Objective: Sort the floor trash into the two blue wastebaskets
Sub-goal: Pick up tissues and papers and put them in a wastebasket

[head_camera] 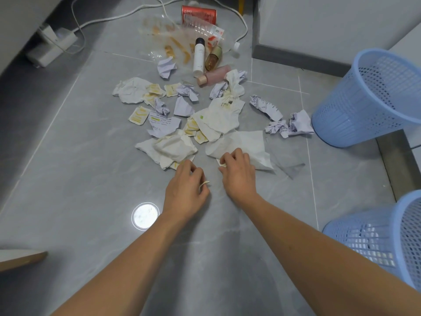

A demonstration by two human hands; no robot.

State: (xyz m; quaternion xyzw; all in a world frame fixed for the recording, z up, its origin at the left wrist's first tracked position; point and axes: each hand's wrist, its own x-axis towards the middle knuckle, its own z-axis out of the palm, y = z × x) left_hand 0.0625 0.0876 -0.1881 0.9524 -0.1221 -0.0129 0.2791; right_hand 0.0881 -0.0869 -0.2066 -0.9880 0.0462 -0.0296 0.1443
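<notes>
Trash lies spread on the grey tile floor: crumpled white paper (168, 148), a white tissue sheet (246, 142), small yellow-and-white sachets (137, 115), lilac paper balls (298, 124), several bottles (198, 56) and a red can (198, 14). My left hand (185, 185) is at the pile's near edge, its fingers curled round a small sachet. My right hand (238, 173) pinches another small paper scrap at the near edge of the tissue sheet. Two blue wastebaskets stand to the right, one far (373, 99) and one near (387, 233); the near one holds some trash.
White cables (118, 18) and a power strip (53, 45) lie at the back left. A clear plastic wrapper (286, 159) sits right of the tissue. A round light reflection (145, 215) shows on the floor. White cabinets stand at the right.
</notes>
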